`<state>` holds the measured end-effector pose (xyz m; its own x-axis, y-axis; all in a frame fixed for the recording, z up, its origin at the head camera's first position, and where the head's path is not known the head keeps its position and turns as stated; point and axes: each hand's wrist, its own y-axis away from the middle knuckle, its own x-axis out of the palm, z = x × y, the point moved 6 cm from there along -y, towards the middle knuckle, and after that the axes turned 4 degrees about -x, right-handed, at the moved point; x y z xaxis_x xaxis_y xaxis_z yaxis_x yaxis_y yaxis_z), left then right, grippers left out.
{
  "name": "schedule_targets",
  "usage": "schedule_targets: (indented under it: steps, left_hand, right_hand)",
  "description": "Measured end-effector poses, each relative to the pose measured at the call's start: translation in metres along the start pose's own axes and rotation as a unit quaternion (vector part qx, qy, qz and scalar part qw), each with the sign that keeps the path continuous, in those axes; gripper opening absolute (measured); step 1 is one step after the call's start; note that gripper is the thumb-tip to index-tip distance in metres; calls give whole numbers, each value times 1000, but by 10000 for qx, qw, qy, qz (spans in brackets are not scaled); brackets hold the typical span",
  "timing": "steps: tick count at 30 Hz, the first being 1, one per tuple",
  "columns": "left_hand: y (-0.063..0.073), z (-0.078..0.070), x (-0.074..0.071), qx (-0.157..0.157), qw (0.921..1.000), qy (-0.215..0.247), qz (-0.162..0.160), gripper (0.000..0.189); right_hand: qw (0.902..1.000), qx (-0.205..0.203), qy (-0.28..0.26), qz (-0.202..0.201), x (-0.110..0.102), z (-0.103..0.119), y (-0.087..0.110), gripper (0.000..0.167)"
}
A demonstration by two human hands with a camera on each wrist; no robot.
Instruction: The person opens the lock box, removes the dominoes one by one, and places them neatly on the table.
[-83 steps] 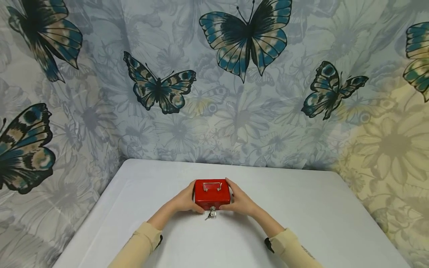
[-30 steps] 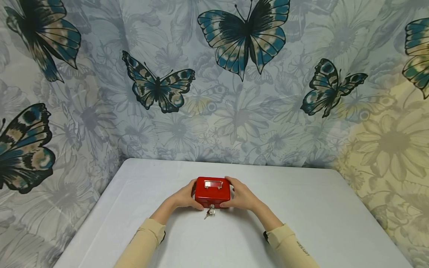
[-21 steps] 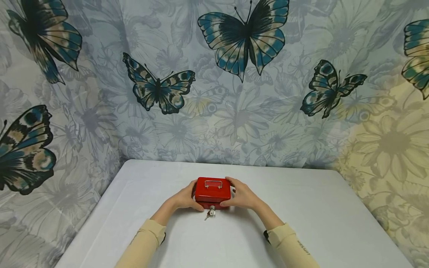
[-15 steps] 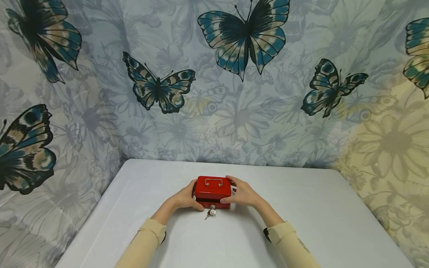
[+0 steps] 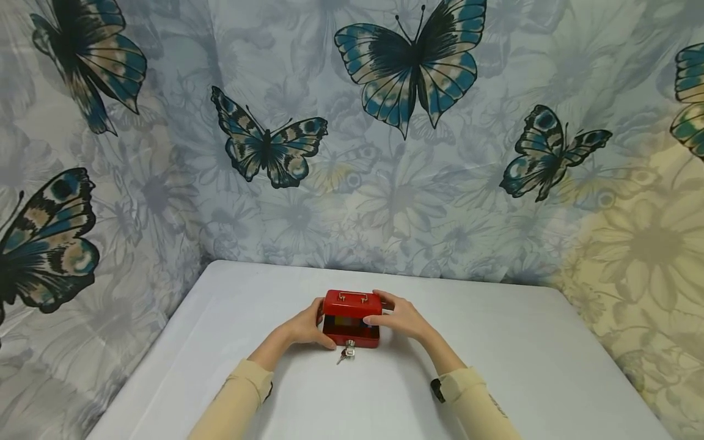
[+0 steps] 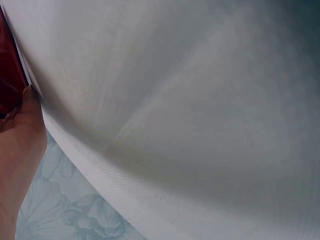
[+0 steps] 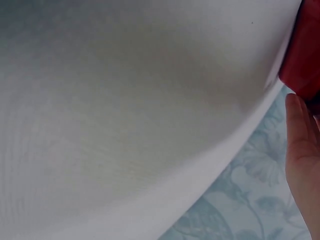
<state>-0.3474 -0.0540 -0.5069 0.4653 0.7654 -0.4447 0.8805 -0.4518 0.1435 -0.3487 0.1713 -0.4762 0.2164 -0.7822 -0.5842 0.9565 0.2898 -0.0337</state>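
A small red metal cash box [image 5: 357,343] stands on the table with its lid [image 5: 352,305] tilted part way up. Its wire handle [image 5: 354,296] lies on the lid's top. Keys [image 5: 343,355] hang from the lock at the front. Something yellowish and blue shows dimly inside. My left hand [image 5: 301,326] grips the box's left side, thumb at the lower front corner. On the right, my right hand [image 5: 406,316] holds the lid, thumb under its front edge and fingers behind. Both wrist views catch only a strip of the red box [image 6: 7,65] beside each hand.
A white table [image 5: 467,342] spreads round the box on all sides. Behind it and at both sides hang wall cloths [image 5: 396,226] printed with flowers and blue butterflies. Beige sleeves [image 5: 233,397] cover the forearms.
The box was shut in the earliest frame. The lid has since risen at the front as my right thumb moved up, and the inside now shows. My left hand has stayed nearly still.
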Motion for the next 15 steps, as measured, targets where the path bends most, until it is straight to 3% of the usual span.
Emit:
schedule_targets:
  steps: [11, 15]
  left_hand:
    - [-2, -5, 1, 170, 9997, 195, 26, 96]
    - [-2, -2, 1, 61, 9998, 177, 21, 101]
  right_hand:
    - [9976, 497, -401, -252, -6, -3, -4, 78]
    - [9951, 606, -731, -266, -3, -2, -6, 77]
